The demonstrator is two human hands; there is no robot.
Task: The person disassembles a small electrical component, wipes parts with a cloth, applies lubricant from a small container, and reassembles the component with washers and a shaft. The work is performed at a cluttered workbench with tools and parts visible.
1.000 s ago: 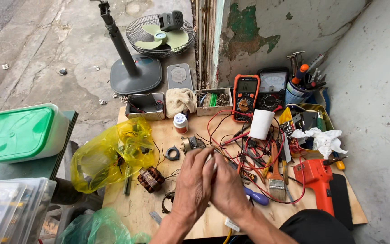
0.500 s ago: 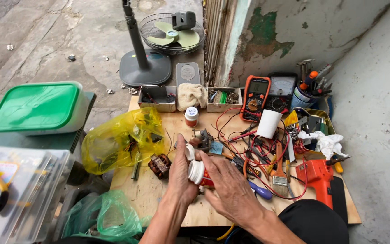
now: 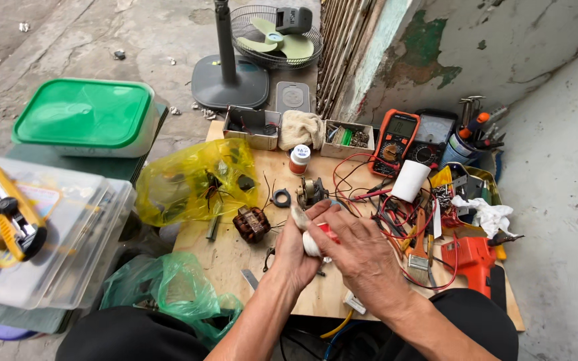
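Both hands meeting over the middle of the wooden bench (image 3: 235, 257): left hand (image 3: 294, 251) cupped under and around a small white and red part (image 3: 314, 242), right hand (image 3: 362, 257) closed over it from the other side, fingers curled across the top. Mostly hidden between the palms, so exact shape not clear; a rounded white end and a red strip showing. Held above the board, just near the small motor (image 3: 311, 192) and the black ring (image 3: 280, 198). Probably light and rigid, hard plastic by the look, smooth enough to slip if pinched at the rounded end alone; best gripped around the body with the palm beneath, as now. Likely not fragile, though any thin leads attached would want care. Close by on the left, a copper-wound stator (image 3: 251, 223) and a yellow plastic bag (image 3: 192, 180); to the right, a tangle of red wires (image 3: 396, 214), a white roll (image 3: 410, 180), an orange multimeter (image 3: 395, 142) and an orange power tool (image 3: 469, 261). Further off, a green-lidded tub (image 3: 85, 117) and a dismantled fan (image 3: 272, 37) on the floor.
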